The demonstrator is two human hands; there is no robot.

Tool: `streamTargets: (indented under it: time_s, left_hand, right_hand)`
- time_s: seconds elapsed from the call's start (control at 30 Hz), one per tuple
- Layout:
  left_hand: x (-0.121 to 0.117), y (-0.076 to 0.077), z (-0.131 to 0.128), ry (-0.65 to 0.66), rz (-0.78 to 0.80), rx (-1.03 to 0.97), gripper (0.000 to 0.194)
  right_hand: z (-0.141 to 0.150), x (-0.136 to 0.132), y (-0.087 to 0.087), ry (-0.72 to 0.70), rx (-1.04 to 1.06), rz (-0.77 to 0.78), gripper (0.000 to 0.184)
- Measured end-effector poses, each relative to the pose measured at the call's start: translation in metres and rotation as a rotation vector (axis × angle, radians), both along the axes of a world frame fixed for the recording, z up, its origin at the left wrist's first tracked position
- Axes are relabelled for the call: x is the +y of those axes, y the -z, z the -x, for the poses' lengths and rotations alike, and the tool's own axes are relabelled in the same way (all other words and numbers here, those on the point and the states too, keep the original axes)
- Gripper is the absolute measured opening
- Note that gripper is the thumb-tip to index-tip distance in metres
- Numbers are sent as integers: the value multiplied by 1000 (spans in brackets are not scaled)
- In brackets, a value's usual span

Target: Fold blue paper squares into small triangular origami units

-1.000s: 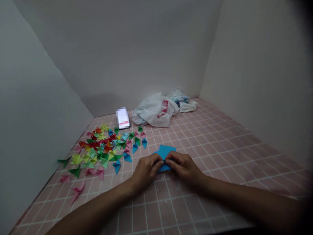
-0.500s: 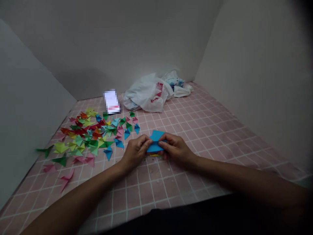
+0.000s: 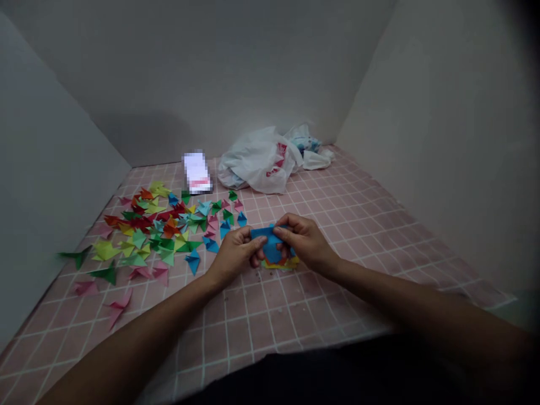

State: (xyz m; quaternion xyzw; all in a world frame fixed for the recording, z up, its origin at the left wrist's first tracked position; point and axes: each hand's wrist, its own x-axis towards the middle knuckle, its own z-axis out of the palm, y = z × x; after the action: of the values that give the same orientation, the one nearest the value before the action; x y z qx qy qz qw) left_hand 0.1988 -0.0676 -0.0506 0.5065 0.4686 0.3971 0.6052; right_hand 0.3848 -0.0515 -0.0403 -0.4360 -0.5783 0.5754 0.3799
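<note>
Folding seems the step in hand, with left hand (image 3: 233,251) and right hand (image 3: 311,242) pinching the blue paper (image 3: 273,247) between them (folded shapes (image 3: 171,227) lie beyond the left), and creasing probably calls for matched edges.

Bare forearms (image 3: 147,343), dark garment (image 3: 329,374)

Blue paper piece (image 3: 270,238), small, flat-sided and matte, pinched at both ends.
From my remote view, I see it at the middle of the scene, toward the near side, its long far edge running left to right. A darker strip follows that edge; the fingers covering its ends hide its full outline from me.
</note>
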Motion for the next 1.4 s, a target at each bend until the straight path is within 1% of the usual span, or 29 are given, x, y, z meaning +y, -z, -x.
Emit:
streamTargets:
  time_s: [0.1, 0.17, 0.23, 0.3, 0.37, 0.47, 0.53, 0.6, 0.67, 0.77, 0.8, 0.87, 0.93, 1.07, 1.1, 1.27, 1.33, 1.4]
  left_hand:
    - [5, 2, 7, -40, -29, 19, 36]
    - [9, 4, 12, -48, -82, 80, 35]
    - [12, 5, 14, -26, -129, 136, 31]
    - [13, 5, 15, -4, -144, 165, 29]
    - [13, 5, 13, -18, -136, 171, 29]
    - [10, 5, 9, -58, -68, 134, 31]
    - [8, 5, 6, -104, -51, 114, 31]
    - [6, 5, 5, -162, -62, 94, 30]
    - [4, 5, 3, -197, -52, 55, 29]
    - [1, 3, 2, -168, -8, 28, 29]
    - [0, 3, 1, -142, 0, 39, 28]
    - [0, 2, 1, -79, 10, 69, 28]
    - [1, 1, 1, -50, 24, 79, 28]
    - [4, 1, 2, -95, 38, 61, 27]
    - [5, 2, 2, -110, 49, 49, 27]
    - [3, 3, 3, -230, 90, -18, 27]
    - [3, 3, 3, -231, 88, -9, 27]
    - [3, 4, 4, -214, 78, 25, 26]
  right_hand:
    - [7, 11, -2, 6, -29, -18, 22]
    - [9, 16, -2, -52, -45, -28, 22]
    - [8, 17, 0, -129, -53, -13, 21]
    - [6, 18, 3, -150, -46, 23, 20]
    - [4, 18, 6, -102, -25, 54, 20]
    - [1, 20, 9, -1, 16, 29, 21]
    - [1, 21, 12, 73, 67, 7, 23]
    - [2, 20, 14, 100, 111, 31, 26]
    - [4, 16, 17, 42, 122, 95, 29]
    - [6, 10, 19, -97, 97, 190, 32]
    - [6, 8, 19, -114, 95, 201, 32]
    - [4, 7, 18, -99, 111, 199, 31]
    - [2, 8, 17, -92, 121, 207, 28]
    - [1, 9, 16, -226, 57, 240, 28]
    - [1, 8, 16, -239, 56, 247, 27]
    - [1, 9, 18, -165, 97, 316, 24]
    - [0, 11, 17, -107, 91, 288, 24]
    - [-2, 14, 17, -2, 86, 225, 24]
